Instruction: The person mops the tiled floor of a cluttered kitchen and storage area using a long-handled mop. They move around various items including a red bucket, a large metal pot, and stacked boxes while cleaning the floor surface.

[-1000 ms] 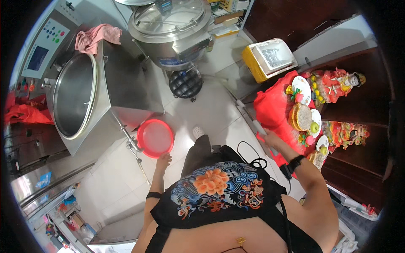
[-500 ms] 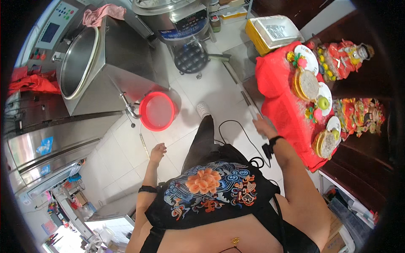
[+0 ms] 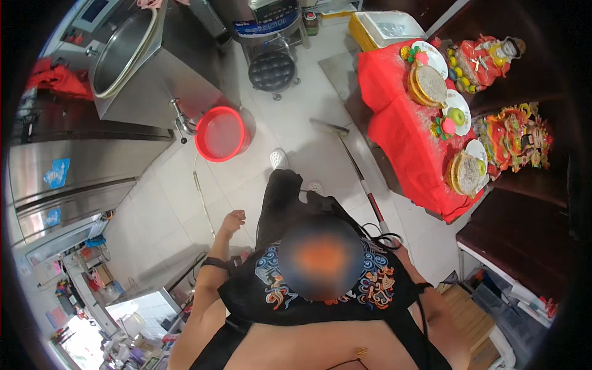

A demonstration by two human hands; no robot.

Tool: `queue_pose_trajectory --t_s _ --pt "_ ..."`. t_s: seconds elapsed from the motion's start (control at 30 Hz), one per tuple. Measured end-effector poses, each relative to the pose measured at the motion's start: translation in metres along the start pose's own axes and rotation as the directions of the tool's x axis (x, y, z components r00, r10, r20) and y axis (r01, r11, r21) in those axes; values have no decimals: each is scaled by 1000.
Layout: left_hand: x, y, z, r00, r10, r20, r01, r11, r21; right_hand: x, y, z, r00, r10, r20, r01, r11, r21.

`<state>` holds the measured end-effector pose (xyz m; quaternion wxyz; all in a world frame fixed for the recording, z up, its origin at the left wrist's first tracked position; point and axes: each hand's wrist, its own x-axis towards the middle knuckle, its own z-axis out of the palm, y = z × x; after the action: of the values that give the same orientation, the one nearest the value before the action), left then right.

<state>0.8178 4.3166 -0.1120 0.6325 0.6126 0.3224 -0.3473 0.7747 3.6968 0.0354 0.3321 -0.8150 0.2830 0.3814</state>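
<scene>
My right hand (image 3: 400,251) is at my right side, closed round the handle end of a long-handled floor squeegee (image 3: 372,200). Its pole is dark, red and white and slants forward to a flat, narrow head on the tiles. Cords of my black embroidered top partly cover the grip. My left hand (image 3: 234,222) hangs in the air at the left, holding nothing, with loosely bent fingers slightly apart. The closest things to it are a thin hose (image 3: 201,196) on the floor and, farther off, a red basin (image 3: 222,134) with cloudy liquid.
A large steel vat (image 3: 161,80) with a tap stands at the far left. Ahead is a black round stool (image 3: 271,71). At the right, a red-draped table (image 3: 394,117) bears plates of fruit and stacked round cakes, with figurines behind. A foam box (image 3: 390,28) stands beyond it.
My right hand has drawn back toward my side, pulling the squeegee and its head nearer across the floor. I have stepped forward, and a second shoe shows. My left hand stays about the same.
</scene>
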Motion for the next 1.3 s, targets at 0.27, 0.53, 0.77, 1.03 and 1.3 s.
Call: queue_pose_trajectory --t_s 0.27,0.53,0.77,1.03,1.3 --pt "-11 26 -8 987 -50 -156 68 992 108 9 -105 -16 958 -156 242 121 981 153" --pt "-28 11 -73 958 19 -285 20 991 133 75 -284 39 870 -155 469 95 984 150" --pt "-29 10 -132 935 -215 -282 255 960 112 164 -376 113 847 -250 468 -13 872 490" --pt "4 63 -162 966 -48 -253 97 978 187 140 -385 112 846 -155 511 -214 779 589" --pt "36 73 -172 983 -58 -174 87 982 167 88 -427 116 884 -132 449 -159 817 554"
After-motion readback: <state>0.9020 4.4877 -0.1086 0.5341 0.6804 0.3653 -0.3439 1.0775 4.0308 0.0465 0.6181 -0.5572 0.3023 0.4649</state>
